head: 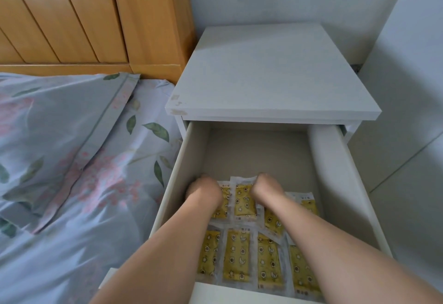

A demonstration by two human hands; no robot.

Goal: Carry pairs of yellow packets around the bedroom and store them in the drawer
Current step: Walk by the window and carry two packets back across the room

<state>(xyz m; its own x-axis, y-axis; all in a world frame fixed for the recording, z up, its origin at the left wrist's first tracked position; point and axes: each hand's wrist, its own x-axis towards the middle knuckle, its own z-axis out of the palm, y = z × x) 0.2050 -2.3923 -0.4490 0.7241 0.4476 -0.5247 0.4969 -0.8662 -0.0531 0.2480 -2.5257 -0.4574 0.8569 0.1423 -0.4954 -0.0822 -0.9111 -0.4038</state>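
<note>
Both bare arms reach down into the open drawer of a white bedside cabinet, which stands between a bed with a floral cover and a pale wall. The left hand is at the left side of the drawer, its fingers bent downward and hidden behind the wrist, so whether its grip is clenched on a packet or released cannot be told. The right hand is near the middle, knuckles up, with its fingers curled down at the top edge of a yellow packet that stands slightly raised between the two hands; the grip seems to pinch that packet's clear border, though the fingertips themselves are out of sight. More yellow packets, printed with small stars, moons and flowers and sealed in clear wrapping, lie flat across the drawer's floor, in a row along the front and overlapping farther back beneath the forearms. The far part of the drawer floor is bare. A wooden headboard rises behind the bed, touching the wall just beside the cabinet.
</note>
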